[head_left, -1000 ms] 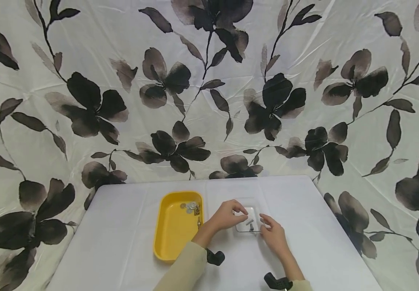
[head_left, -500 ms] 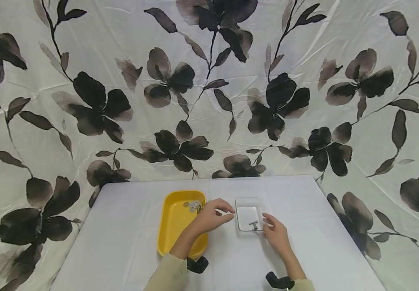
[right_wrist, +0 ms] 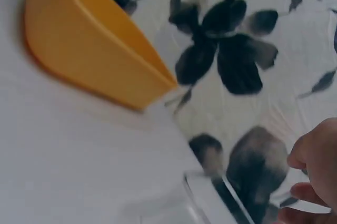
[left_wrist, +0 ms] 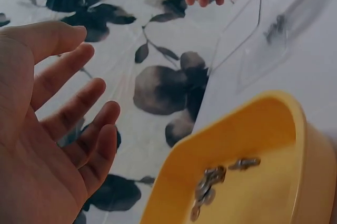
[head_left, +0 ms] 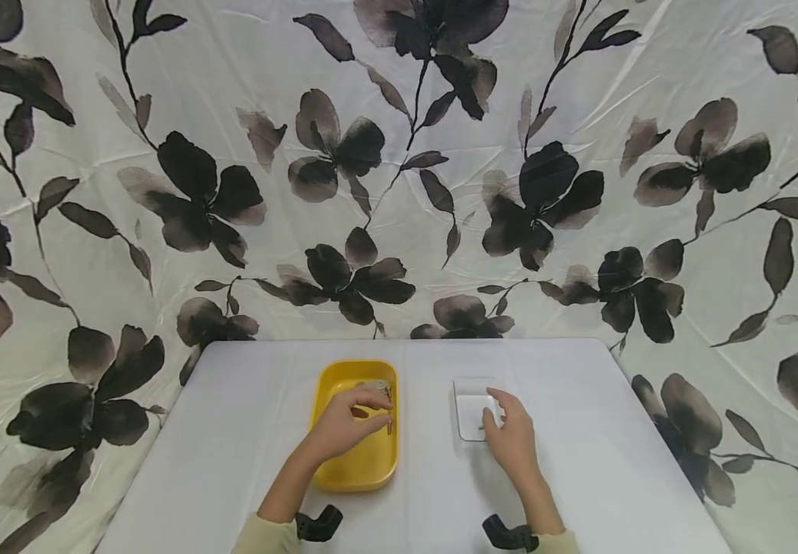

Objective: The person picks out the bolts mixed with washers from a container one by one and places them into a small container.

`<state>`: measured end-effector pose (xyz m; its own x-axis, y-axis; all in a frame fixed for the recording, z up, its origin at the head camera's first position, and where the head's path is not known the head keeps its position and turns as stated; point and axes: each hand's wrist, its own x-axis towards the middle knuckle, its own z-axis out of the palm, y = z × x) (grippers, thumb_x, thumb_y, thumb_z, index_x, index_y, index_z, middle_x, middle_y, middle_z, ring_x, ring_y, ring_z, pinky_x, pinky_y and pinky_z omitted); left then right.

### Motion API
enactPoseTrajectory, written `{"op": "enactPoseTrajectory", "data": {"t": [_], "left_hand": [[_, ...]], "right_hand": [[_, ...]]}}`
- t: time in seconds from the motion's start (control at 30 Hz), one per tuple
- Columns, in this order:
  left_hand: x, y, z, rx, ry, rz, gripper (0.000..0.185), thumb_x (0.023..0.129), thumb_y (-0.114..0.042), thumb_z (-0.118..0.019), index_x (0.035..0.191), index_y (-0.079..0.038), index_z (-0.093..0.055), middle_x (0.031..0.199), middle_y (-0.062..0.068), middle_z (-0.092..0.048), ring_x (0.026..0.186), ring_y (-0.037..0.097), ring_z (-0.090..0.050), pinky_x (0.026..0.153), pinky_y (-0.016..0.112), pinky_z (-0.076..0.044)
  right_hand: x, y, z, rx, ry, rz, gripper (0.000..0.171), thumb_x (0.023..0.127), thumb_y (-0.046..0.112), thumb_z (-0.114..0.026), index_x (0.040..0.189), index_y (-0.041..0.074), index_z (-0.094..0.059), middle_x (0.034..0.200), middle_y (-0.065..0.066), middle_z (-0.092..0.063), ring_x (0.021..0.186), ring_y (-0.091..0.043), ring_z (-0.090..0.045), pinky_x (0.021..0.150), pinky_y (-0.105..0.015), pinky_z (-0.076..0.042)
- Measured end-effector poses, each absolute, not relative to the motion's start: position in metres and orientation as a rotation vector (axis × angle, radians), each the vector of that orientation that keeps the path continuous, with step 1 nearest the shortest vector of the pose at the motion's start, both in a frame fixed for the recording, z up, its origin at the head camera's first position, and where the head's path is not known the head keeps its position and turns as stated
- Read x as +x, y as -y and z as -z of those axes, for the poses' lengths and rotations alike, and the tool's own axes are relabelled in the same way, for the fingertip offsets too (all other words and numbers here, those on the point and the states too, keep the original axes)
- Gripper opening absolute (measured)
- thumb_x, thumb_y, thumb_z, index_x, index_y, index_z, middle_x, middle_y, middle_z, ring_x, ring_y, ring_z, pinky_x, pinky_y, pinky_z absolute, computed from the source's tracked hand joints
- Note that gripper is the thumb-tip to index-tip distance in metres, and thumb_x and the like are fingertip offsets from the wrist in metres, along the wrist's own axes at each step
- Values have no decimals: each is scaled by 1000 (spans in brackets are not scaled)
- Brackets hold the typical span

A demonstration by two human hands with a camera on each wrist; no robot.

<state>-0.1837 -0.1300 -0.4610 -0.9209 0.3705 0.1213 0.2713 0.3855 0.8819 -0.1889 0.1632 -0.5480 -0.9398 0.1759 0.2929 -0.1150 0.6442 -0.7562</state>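
The left hand (head_left: 343,425) hovers over the yellow tray (head_left: 359,465), fingers loosely spread and holding nothing; the small metal parts (left_wrist: 213,182) lie just beyond its fingertips. They look light, hard and slick — best pinched at the ends. The right hand (head_left: 509,435) rests, fingers relaxed, on the clear dish (head_left: 469,400), hiding what it holds.

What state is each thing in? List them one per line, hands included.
yellow tray: upright on the table, holding small metal parts at its far end.
metal parts: lying loose in the tray.
clear container: open-topped, beside the tray.
left hand: over the tray, fingers relaxed, holding nothing.
right hand: resting at the clear container's near right edge; grip cannot be told.
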Motion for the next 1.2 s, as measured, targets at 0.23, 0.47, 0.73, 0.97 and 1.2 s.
{"op": "enactPoseTrajectory", "data": {"t": [0.23,0.47,0.73,0.97,1.2], "left_hand": [[-197,161,491,436,-2598,-1619,18,88,-14,-73,106,-19,-73,111,-1,-65,104,26,-60,85,40,-51],[-203,177,493,409,-2642,-1602,20,87,-18,-74,107,-18,-72,108,-3,-67,98,19,-62,83,37,-52],[-213,187,497,361,-2658,-1602,20,86,-17,-75,106,-17,-72,107,-2,-66,95,17,-63,83,37,-53],[-222,189,505,315,-2668,-1569,20,86,-16,-75,106,-16,-73,109,0,-66,95,18,-63,83,38,-53],[-239,187,512,295,-2683,-1515,17,87,-19,-75,103,-15,-74,107,4,-68,92,20,-62,76,35,-54]], "right_hand": [[-189,-105,548,158,2493,-1313,35,90,7,-64,125,8,-62,125,-12,-60,110,-32,-59,84,-43,-52],[-187,-53,563,255,2590,-1444,38,92,12,-62,130,11,-58,130,-8,-57,113,-32,-57,85,-41,-52],[-177,-26,581,244,2636,-1499,52,91,14,-64,140,5,-48,137,-13,-50,114,-31,-56,89,-43,-50],[-169,-21,592,164,2661,-1509,60,90,14,-65,145,6,-41,139,-15,-50,112,-29,-57,88,-41,-50],[-165,-20,597,132,2660,-1612,62,87,8,-64,145,7,-41,139,-15,-50,101,-25,-62,80,-37,-52]]}}
